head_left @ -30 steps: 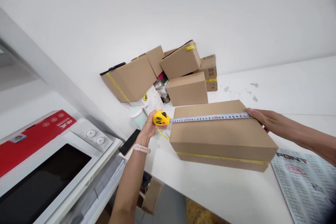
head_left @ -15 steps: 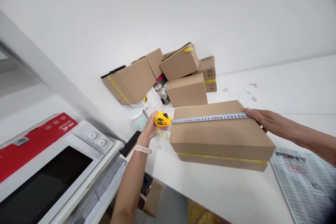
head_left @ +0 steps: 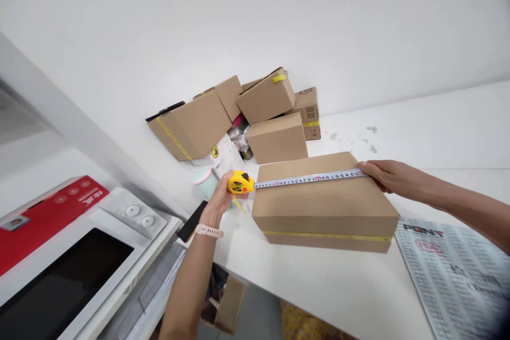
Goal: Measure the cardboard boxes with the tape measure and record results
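Observation:
A closed cardboard box [head_left: 319, 202] with yellow tape along its front side lies on the white table. My left hand [head_left: 222, 195], with a pink band on the wrist, is closed around the yellow case of a tape measure [head_left: 240, 183] just off the box's left edge. From the case, the metal blade [head_left: 306, 178] runs out across the top of the box. At the box's right edge, my right hand [head_left: 378, 174] pinches the blade's end between thumb and fingers; the tip itself is hidden by the thumb. A yellow wrist strap [head_left: 239, 204] dangles below the case.
Several cardboard boxes [head_left: 277, 138] are piled against the wall. A mint cup with a pink lid [head_left: 203, 178] and a dark phone-like slab [head_left: 192, 221] are beyond my left hand. A microwave [head_left: 75, 271] stands left; a printed PONY bag [head_left: 450, 265] lies right.
The whole view has shifted slightly, so the box and both hands appear a little further left. The blade stays stretched over the box, with both hands keeping their hold.

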Demonstrator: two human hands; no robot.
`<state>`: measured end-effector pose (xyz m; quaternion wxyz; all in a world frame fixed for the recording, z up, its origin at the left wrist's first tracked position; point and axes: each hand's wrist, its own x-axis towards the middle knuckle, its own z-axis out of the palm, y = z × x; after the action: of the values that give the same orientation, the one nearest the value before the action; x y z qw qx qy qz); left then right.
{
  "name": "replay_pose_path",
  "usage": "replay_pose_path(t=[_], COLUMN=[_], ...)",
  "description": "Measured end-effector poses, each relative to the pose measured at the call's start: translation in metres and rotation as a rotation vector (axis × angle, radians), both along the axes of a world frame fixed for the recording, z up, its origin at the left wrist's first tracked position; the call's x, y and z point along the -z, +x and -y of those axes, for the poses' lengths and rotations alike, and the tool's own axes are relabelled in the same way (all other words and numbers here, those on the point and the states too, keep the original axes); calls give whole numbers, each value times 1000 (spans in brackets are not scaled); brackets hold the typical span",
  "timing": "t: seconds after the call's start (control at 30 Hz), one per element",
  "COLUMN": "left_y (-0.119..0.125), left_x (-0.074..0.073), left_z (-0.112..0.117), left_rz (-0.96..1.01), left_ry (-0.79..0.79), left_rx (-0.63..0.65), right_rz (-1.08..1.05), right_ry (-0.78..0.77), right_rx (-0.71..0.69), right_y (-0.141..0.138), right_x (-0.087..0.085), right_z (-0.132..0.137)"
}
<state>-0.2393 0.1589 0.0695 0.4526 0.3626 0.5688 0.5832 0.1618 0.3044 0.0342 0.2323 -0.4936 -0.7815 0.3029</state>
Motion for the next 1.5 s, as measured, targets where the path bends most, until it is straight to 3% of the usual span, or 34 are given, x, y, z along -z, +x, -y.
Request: replay_pose_path(t=[0.1, 0.23, 0.27, 0.37, 0.47, 0.57, 0.63, 0.73, 0.93, 1.1, 1.27, 1.5], left_y=[19, 69, 85, 130, 160, 174, 180, 187, 196, 203, 216, 218], left_x=[-19, -37, -37, -24, 1, 21, 25, 20, 10, 12, 25, 51], left_z=[22, 75, 89, 122, 128, 113, 101, 86, 73, 70, 80, 82], left_rz=[-12, -7, 14, 122, 302, 437, 460, 486, 463, 470, 443, 496], left_ry=[55, -24, -67, -47, 25, 97, 78, 0, -85, -77, 41, 79], left_rx=[124, 447, 594, 684, 592, 459, 338, 230, 189, 161, 169, 222], right_rz=[38, -49, -48, -15, -69, -178, -201, -158, 33, 121, 173, 130], right_ry=[-80, 62, 84, 103, 118, 142, 164, 184, 364, 353, 270, 303], right_rx=[-69, -172, -223, -334, -326, -150, -47, -58, -255, -337, -319, -330], right_y=[5, 4, 0, -16, -35, -52, -61, -69, -73, -74, -75, -74], right_x=[-23, -57, -63, -71, -67, -54, -43, -30, -20, -22, -26, -24], right_z=[-2, 0, 1, 1, -4, -14, -21, -28, -31, -30, -27, -26])
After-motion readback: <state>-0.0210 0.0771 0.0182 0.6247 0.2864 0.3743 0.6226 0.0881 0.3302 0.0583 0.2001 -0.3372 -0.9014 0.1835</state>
